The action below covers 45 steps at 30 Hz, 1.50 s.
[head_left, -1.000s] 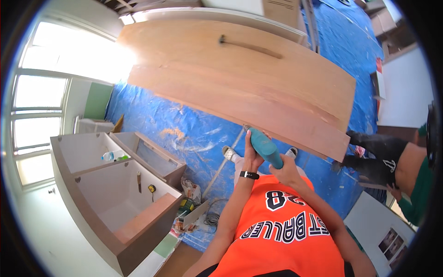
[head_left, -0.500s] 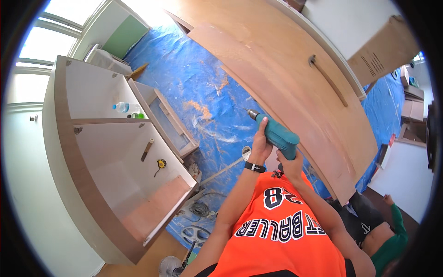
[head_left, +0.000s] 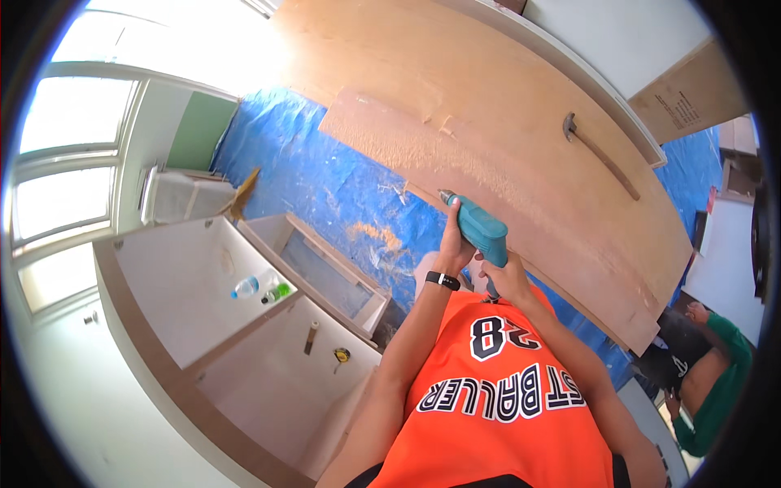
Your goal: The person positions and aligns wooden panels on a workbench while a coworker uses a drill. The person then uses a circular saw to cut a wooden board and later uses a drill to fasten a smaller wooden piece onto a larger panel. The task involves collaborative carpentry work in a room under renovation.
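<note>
Both my hands are closed on a teal power drill [head_left: 482, 225] in front of my body. My left hand [head_left: 452, 246] grips it near the chuck, the thumb lying along its side. My right hand [head_left: 510, 279] is wrapped round the rear and handle. The metal chuck [head_left: 446, 196] points forward and left, at the near edge of a large wooden board [head_left: 537, 203]; whether a bit touches the wood I cannot tell. Wood shavings [head_left: 455, 154] are strewn over the board. Farther right on it lies a claw hammer [head_left: 602, 154], out of my hands' reach.
An open cabinet [head_left: 191, 362] at left holds two bottles [head_left: 245, 287], a tape measure [head_left: 342, 355] and a short stick-like tool [head_left: 311, 337]. A drawer frame [head_left: 325, 264] lies beside it. Blue sheeting [head_left: 325, 171] covers the floor. A person in green sleeves [head_left: 728, 366] sits at right.
The view has shifted, and the drill's front now overlaps the board's near edge instead of the blue sheeting. Both hands stay on the drill. The person at right has changed arm position.
</note>
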Motion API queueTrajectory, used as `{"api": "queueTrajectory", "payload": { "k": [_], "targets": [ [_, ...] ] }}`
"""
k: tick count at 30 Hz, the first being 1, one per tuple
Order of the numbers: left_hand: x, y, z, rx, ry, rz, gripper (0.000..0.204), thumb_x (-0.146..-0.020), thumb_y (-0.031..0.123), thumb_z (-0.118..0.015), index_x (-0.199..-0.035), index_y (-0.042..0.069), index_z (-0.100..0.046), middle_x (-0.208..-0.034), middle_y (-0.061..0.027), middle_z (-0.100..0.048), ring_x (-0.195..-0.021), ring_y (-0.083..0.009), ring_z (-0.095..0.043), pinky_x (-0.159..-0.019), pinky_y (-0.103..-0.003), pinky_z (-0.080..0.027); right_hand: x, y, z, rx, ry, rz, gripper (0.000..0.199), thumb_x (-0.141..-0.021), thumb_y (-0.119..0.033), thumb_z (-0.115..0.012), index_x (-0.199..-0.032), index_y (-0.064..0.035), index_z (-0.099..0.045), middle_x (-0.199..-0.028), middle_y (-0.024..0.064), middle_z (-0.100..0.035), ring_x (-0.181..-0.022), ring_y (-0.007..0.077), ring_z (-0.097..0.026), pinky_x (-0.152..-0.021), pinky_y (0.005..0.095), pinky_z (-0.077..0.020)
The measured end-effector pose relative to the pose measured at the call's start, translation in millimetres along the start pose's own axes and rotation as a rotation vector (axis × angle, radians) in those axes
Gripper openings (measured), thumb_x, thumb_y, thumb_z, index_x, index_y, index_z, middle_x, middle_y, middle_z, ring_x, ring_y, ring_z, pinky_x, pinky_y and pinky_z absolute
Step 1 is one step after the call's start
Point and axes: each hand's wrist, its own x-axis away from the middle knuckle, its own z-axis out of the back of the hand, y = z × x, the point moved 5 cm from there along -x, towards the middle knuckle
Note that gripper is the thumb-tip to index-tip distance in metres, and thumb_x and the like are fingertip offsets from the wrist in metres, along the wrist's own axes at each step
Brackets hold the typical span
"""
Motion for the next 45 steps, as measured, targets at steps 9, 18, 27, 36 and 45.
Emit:
{"api": "queueTrajectory", "payload": {
  "k": [9,18,27,36,45],
  "targets": [
    [-57.2,42.3,-11.7,-0.17,-0.153,0.47,0.083,-0.09,0.076,-0.025,-0.131,0.007,-0.046,-0.119,-0.0118,-0.06,-0.109,-0.0266,-0.057,-0.094,-0.043,-0.044,-44.5,-26.3,-5.7,-0.013,0.458,-0.166,0.026,-0.082,-0.007,-0.063,-0.105,0.005,-0.064,-0.091,0.0158,-0.07,-0.078,0.0188,-0.068,-0.069,0.0307,-0.0524],
    [-64.6,50.1,83.5,-0.529,0.077,0.752,0.066,-0.093,0.066,-0.041,-0.116,0.006,-0.052,-0.096,-0.0031,-0.059,-0.075,-0.0105,-0.053,-0.057,-0.025,-0.039,-69.5,5.5,-108.7,-0.337,0.673,-0.469,0.023,-0.086,-0.002,-0.056,-0.108,0.0032,-0.056,-0.095,0.0078,-0.062,-0.081,0.0172,-0.063,-0.072,0.0306,-0.0503],
    [-60.1,91.9,101.5,-0.723,-0.009,0.94,0.075,-0.091,0.068,-0.043,-0.12,-0.001,-0.05,-0.097,-0.0037,-0.058,-0.086,-0.0108,-0.055,-0.073,-0.026,-0.048,-61.4,28.8,-163.2,-0.393,0.742,-0.496,0.03,-0.088,-0.004,-0.055,-0.116,0.0031,-0.05,-0.096,0.0092,-0.061,-0.082,0.0179,-0.062,-0.074,0.0314,-0.0491],
    [-75.6,102.6,76.8,-0.385,0.004,0.667,0.061,-0.098,0.052,-0.046,-0.128,-0.002,-0.045,-0.118,-0.0137,-0.059,-0.106,-0.0195,-0.059,-0.093,-0.034,-0.048,-66.6,34.8,-153.9,-0.159,0.584,-0.424,0.021,-0.088,-0.007,-0.06,-0.107,0.0017,-0.057,-0.088,0.0059,-0.063,-0.073,0.0146,-0.059,-0.067,0.0293,-0.0485],
    [-118.9,111.4,70.2,-0.322,0.103,0.616,0.065,-0.089,0.051,-0.063,-0.123,-0.001,-0.047,-0.109,-0.0118,-0.059,-0.098,-0.0215,-0.061,-0.087,-0.038,-0.053,-126.9,24.8,-122.0,-0.035,0.645,-0.417,0.011,-0.084,-0.004,-0.064,-0.093,0.0013,-0.061,-0.08,0.0067,-0.064,-0.07,0.0148,-0.061,-0.066,0.0298,-0.049]
  ]
}}
